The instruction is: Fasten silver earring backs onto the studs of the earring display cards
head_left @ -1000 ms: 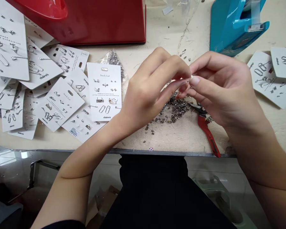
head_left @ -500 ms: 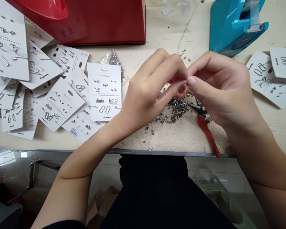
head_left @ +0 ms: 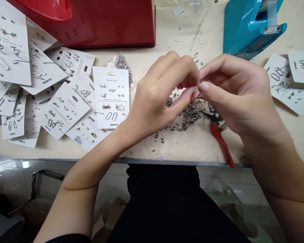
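metal piece (head_left: 198, 86), tiny, sits above the pile of small metal parts (head_left: 192, 114), where our left hand (head_left: 164, 89) and right hand (head_left: 239, 91) meet, both pinching it by thumb and fingertips.

The left hand (head_left: 163, 88) and right hand (head_left: 239, 92) pinch a tiny piece (head_left: 198, 86) above studs (head_left: 190, 116) on the desk (head_left: 190, 148), near pliers (head_left: 220, 141).

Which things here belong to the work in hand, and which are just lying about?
Likely in the work:
left hand
right hand
tiny piece at their fingertips, unidentifiable
loose metal pieces
perhaps jewellery cards

Apparently lying about:
red-handled pliers
blue tape dispenser
red container
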Demonstrator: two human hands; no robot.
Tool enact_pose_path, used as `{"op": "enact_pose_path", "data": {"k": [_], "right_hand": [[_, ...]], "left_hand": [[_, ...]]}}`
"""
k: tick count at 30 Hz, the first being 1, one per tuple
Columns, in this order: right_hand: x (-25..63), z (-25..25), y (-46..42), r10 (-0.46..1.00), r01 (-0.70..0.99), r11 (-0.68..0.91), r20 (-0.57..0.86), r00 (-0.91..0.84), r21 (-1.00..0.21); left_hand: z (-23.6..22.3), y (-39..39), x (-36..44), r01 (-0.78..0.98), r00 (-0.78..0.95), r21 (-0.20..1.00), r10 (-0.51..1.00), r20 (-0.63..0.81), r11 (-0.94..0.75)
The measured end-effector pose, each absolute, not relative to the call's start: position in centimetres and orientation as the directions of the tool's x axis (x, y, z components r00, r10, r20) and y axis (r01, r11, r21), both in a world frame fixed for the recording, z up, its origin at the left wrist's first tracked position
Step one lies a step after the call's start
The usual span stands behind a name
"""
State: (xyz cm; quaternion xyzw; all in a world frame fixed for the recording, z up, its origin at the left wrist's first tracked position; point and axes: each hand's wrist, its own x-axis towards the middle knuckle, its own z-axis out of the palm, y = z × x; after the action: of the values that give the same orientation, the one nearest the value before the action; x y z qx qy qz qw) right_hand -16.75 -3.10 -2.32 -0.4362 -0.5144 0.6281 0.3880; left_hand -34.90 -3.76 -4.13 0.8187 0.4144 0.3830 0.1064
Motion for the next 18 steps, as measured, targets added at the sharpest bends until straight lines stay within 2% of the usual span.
{"op": "enact_pose_path", "data": {"k": [6,10,13,18], "right_hand": [[-16.65,-2.30,-2.99,0.905,-0.062,-0.287,-0.249,-0.346,-0.956],[-16.59,-2.18,-2.88,0.870,-0.123,-0.354,-0.278,-0.406,-0.927],[-16.48,-2.19,-2.81,0.844,-0.139,-0.406,-0.313,-0.435,-0.903],[-16.60,-2.29,-2.84,0.864,-0.135,-0.380,-0.299,-0.406,-0.915]], "left_hand": [[-4.72,-3.46,-35.17,0.610,0.366,0.466,0.750,0.551,-0.641],[-4.66,-3.48,-35.18,0.582,0.350,0.531,0.778,0.521,-0.617],[-4.40,-3.56,-35.11,0.521,0.325,0.561,0.757,0.566,-0.643],[-4.44,-3.41,-35.14,0.555,0.377,0.542,0.771,0.513,-0.631]]}}
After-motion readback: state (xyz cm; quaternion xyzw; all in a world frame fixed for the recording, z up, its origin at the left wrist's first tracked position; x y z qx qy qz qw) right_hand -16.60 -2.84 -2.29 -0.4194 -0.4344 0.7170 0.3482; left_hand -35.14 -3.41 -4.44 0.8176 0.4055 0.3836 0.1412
